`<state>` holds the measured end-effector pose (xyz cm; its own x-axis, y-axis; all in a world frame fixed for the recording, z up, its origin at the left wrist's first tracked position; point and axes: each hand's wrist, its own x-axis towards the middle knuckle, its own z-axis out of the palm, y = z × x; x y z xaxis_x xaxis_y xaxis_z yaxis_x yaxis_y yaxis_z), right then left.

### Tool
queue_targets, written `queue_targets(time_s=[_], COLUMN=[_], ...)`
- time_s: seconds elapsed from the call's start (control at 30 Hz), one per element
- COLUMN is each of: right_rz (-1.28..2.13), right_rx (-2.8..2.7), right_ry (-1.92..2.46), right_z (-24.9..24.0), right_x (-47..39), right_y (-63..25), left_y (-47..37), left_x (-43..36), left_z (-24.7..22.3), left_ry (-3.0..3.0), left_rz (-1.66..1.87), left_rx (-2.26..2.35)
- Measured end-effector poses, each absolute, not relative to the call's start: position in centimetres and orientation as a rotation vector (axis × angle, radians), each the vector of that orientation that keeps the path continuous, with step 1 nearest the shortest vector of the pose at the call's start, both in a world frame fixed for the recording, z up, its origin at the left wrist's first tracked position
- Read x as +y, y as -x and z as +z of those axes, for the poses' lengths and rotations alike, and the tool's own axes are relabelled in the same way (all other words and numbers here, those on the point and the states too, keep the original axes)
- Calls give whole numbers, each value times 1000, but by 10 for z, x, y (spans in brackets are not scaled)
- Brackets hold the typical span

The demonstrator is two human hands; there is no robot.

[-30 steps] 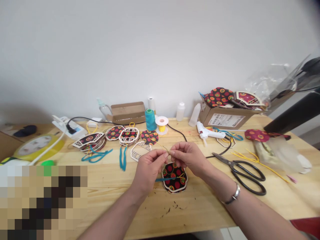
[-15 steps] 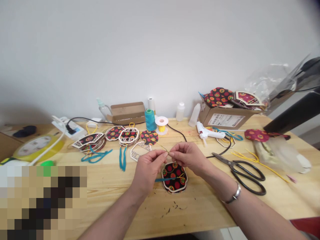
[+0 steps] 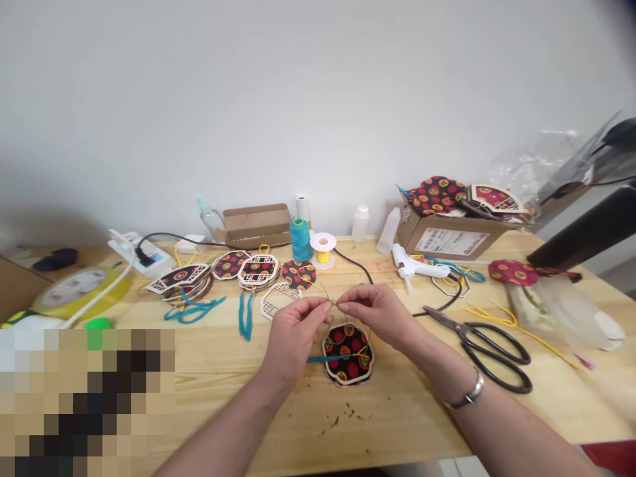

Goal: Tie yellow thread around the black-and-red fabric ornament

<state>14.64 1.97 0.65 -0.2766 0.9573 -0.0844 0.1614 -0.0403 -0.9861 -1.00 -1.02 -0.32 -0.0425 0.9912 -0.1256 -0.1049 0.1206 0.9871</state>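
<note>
My left hand (image 3: 304, 326) and my right hand (image 3: 373, 314) meet at the middle of the table, thumbs and forefingers pinched on a thin yellow cord (image 3: 336, 303). A small loop or knot of the cord shows between the fingertips. Just below lies an ornament (image 3: 348, 371) of dark flowered fabric with a pale wooden scalloped rim. A blue cord (image 3: 318, 359) crosses its face toward a yellow tie. Behind my left hand rests a pale wooden lattice frame (image 3: 271, 301), partly covered by the hand.
Black-handled scissors (image 3: 489, 344) lie right of my right forearm. Beyond are a white glue gun (image 3: 417, 265), a carton (image 3: 442, 238) of fabric pieces, a blue thread cone (image 3: 301, 240) and a yellow cord spool (image 3: 323, 253). Finished-looking ornaments (image 3: 258, 270) sit left, near wide tape (image 3: 79, 291).
Both hands stay pinched on the cord at nearly the same spot. The cord between the fingertips now forms a more visible loop. The whole view has shifted slightly.
</note>
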Motion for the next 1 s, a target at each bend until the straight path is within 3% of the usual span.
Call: queue_targets(time_s=[0.27,0.67,0.8,1.0], right_rz=[1103,-66,223,881], right_rx=[-1679,-2514,-2408,-1724], right_ry=[1204,731,606,1081], right_z=[13,9,15,9], right_x=[12,-9,-7,9], right_y=[-147,-141,-143,-144], left_y=[9,10,10,9], left_x=[-8,-9,-8,-8], left_z=[0,2,2,2], left_ry=[-1023,-750,-692,-717], left_rz=[1228,1156,1174,1145], left_rx=[1262,997,992,1009])
